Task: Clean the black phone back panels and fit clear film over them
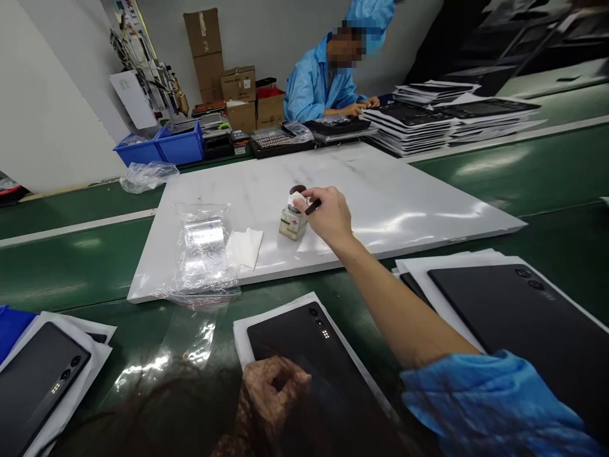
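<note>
A small clear glass bottle point(292, 222) stands on the white marble-look board point(404, 197); the right hand point(328, 214) pinches a dark thin tool point(313, 207) over its mouth. The left hand point(273, 384), loosely curled, rests on a black flat back panel point(304, 343) nearer the person.

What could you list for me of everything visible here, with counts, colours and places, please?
small bottle: one, clear, on the white board, under the right hand
white board: one, white, across the green bench
folded wipe: one, white, left of the bottle
plastic bags: a few, clear, on the board's left end
dark panels: several, black, on white sheets along the near edge
blue bins: two, far left
cardboard boxes: several, brown, at the back wall
co-worker: one, blue coat, seated behind stacked trays
left hand: on the near black panel
right hand: fingers gripping a dark tool at the bottle's top
</note>
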Tool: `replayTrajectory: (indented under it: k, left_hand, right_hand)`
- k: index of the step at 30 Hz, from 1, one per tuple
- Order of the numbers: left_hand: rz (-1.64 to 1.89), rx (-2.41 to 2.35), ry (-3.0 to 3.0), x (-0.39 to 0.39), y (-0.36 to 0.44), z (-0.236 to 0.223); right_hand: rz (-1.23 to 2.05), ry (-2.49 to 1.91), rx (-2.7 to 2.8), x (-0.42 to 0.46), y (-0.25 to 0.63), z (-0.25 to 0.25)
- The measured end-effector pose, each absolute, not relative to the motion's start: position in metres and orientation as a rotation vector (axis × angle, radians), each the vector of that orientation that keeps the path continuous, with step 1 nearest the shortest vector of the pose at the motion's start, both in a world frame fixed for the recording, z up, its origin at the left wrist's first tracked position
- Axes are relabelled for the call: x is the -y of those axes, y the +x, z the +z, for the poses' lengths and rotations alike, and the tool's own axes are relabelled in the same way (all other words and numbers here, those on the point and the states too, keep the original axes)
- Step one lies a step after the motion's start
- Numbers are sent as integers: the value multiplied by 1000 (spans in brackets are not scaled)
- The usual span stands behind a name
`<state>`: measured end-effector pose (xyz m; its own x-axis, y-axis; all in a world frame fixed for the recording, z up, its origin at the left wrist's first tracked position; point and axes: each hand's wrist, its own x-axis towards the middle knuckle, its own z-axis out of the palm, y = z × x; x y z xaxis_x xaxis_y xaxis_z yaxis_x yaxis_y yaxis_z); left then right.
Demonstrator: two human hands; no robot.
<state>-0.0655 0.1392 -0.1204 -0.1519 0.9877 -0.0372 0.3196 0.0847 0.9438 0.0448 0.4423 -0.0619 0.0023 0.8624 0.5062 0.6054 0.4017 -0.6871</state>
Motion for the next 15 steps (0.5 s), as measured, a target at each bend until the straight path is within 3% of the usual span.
replayTrajectory:
  k: [4,11,15]
  left_hand:
    - [1092,-1547,1304,-137,-65,-121]
    - [1048,-1564,1305,-137,-64,-109]
    - [1020,-1628,1356,-138,-63,-110]
  right_hand:
    - [315,-1179,1691,-411,57,-71]
    - [327,-955,1911,-280,120,-131]
    - [390,-915,2077,-259,134,-152]
